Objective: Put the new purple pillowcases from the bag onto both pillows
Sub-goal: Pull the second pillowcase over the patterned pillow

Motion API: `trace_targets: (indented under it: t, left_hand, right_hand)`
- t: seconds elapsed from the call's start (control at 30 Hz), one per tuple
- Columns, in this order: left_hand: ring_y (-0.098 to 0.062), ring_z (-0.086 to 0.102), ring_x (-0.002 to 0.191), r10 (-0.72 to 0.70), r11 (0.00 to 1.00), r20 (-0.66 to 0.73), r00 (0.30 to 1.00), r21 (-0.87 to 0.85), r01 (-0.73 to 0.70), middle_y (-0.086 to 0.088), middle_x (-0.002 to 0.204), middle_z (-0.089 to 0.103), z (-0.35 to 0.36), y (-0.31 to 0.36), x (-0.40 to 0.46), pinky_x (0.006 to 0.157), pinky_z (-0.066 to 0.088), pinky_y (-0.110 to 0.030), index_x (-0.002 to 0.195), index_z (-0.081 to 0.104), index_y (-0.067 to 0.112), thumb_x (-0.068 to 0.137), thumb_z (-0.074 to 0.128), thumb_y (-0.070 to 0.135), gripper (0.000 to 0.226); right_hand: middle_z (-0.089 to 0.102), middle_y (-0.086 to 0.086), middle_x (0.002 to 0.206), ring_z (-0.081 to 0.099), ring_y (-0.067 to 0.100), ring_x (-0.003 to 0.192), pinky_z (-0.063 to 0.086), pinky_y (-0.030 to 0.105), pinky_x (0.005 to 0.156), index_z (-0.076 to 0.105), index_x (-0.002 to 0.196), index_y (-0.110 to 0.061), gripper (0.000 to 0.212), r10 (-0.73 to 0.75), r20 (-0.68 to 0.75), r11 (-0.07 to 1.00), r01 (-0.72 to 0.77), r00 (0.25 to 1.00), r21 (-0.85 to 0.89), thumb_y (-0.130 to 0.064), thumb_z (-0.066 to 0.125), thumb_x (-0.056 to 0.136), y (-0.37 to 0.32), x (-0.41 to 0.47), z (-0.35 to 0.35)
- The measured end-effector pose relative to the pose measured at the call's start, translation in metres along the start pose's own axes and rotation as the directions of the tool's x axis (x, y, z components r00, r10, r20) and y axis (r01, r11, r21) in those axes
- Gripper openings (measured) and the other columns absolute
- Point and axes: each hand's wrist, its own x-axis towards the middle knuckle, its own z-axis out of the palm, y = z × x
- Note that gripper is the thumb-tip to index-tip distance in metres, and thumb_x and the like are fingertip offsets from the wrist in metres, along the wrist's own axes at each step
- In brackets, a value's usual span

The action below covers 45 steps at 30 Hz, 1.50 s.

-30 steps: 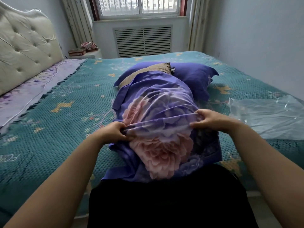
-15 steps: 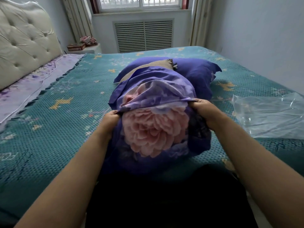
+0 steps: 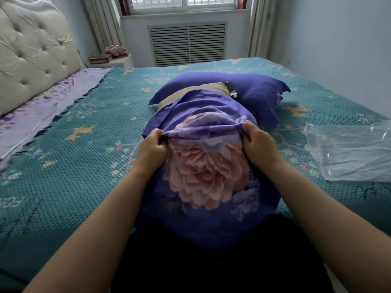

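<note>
A purple pillowcase [image 3: 207, 176] with a large pink flower print covers the near end of a pillow lying lengthwise on the bed. The pillow's tan far end [image 3: 196, 93] sticks out bare beyond the bunched fabric. My left hand [image 3: 151, 150] grips the gathered edge of the pillowcase on the left side, and my right hand [image 3: 261, 144] grips it on the right. Behind lies a second pillow [image 3: 258, 92] in plain purple fabric. The clear plastic bag [image 3: 349, 153] lies flat on the bed at the right; nothing shows inside it.
The bed has a teal patterned bedspread [image 3: 69, 166], with a tufted cream headboard [image 3: 31, 51] at the left. A nightstand [image 3: 112, 60] with small items stands by the window. A white wall [image 3: 338, 49] runs close along the bed's right side.
Both hands have pulled the gathered pillowcase edge away from me along the pillow. More of the flower print now lies stretched over the near end.
</note>
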Motion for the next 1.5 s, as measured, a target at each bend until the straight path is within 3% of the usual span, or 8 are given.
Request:
trace_targets:
  t: [0.2,0.63,0.77,0.87,1.03,1.13,1.23,1.5]
  left_hand:
    - [-0.011,0.049,0.056,-0.261,0.95,0.271,0.927,-0.101,0.297,0.003,0.052,0.056,0.015,0.019,0.016,0.053,0.04,-0.011,0.058,0.062,0.01,0.091,0.058,0.038,0.044]
    - [-0.026,0.066,0.069,-0.626,0.736,0.521,0.58,0.641,0.219,-0.011,0.097,0.064,-0.038,-0.025,-0.011,0.065,0.055,-0.034,0.106,0.054,0.018,0.09,0.046,0.044,0.031]
    - [-0.02,0.058,0.062,-0.491,0.856,0.482,0.725,0.419,0.302,-0.009,0.071,0.064,-0.029,-0.041,-0.017,0.051,0.05,-0.024,0.075,0.062,0.009,0.087,0.051,0.002,0.017]
    - [-0.013,0.061,0.055,-0.546,0.807,0.369,0.752,-0.012,0.591,-0.01,0.063,0.069,-0.02,-0.026,-0.031,0.056,0.051,-0.023,0.101,0.062,-0.016,0.085,0.047,-0.017,0.022]
    - [-0.033,0.058,0.11,-0.92,0.177,-0.391,0.03,-0.347,0.921,-0.028,0.125,0.056,0.024,0.014,0.004,0.099,0.045,-0.042,0.127,0.049,-0.014,0.084,0.054,0.016,0.053]
    - [-0.021,0.069,0.077,-0.898,0.331,0.173,0.404,-0.338,0.881,-0.013,0.082,0.073,-0.013,-0.015,-0.034,0.072,0.054,-0.024,0.107,0.065,-0.012,0.074,0.047,0.01,0.043]
    - [-0.014,0.062,0.061,-0.484,0.576,0.479,0.733,-0.456,0.678,0.002,0.066,0.07,-0.022,-0.058,-0.039,0.055,0.05,-0.019,0.07,0.076,0.011,0.083,0.062,0.024,0.023]
    - [-0.015,0.057,0.052,-0.012,0.995,0.06,0.998,0.1,0.006,0.003,0.054,0.062,-0.044,-0.023,-0.02,0.059,0.044,-0.031,0.062,0.057,0.013,0.091,0.058,0.037,0.038]
  right_hand:
    - [0.063,-0.002,0.064,0.053,0.007,0.058,0.046,0.031,0.071,0.066,0.079,-0.012,0.025,0.361,0.262,0.7,-0.445,0.895,0.558,-0.023,0.052,0.096,0.007,0.032,0.004]
    - [0.058,0.002,0.075,0.051,0.014,0.064,0.041,0.023,0.055,0.062,0.085,-0.017,0.01,0.343,0.647,0.874,-0.483,0.681,0.046,-0.021,0.055,0.091,0.038,-0.007,-0.043]
    - [0.065,0.012,0.082,0.058,0.024,0.071,0.043,0.027,0.058,0.069,0.088,-0.008,0.019,0.43,0.536,0.903,-0.346,0.727,-0.256,-0.018,0.052,0.089,0.035,-0.011,-0.034]
    - [0.07,0.014,0.081,0.061,0.026,0.081,0.049,0.031,0.066,0.069,0.083,-0.007,0.017,0.493,0.309,0.785,-0.569,0.814,0.245,-0.016,0.057,0.092,0.039,-0.017,-0.011]
    - [0.074,0.01,0.083,0.071,0.024,0.082,0.058,0.028,0.065,0.076,0.079,-0.007,0.028,0.307,0.57,-0.168,-0.547,0.762,0.82,-0.011,0.051,0.09,0.022,-0.023,0.012]
    - [0.071,0.009,0.101,0.065,0.024,0.101,0.052,0.034,0.09,0.068,0.105,-0.008,0.028,0.141,0.62,-0.102,-0.611,0.772,0.785,-0.016,0.043,0.098,0.037,-0.024,0.007]
    - [0.072,0.005,0.084,0.061,0.018,0.08,0.053,0.022,0.068,0.065,0.099,-0.006,0.018,0.256,0.573,0.567,-0.601,0.778,0.563,-0.009,0.048,0.097,0.062,-0.017,0.004]
    - [0.056,0.006,0.082,0.053,0.018,0.07,0.04,0.028,0.069,0.06,0.084,-0.013,0.015,0.146,-0.061,0.984,-0.138,0.987,0.112,-0.027,0.063,0.089,0.044,-0.02,-0.022]
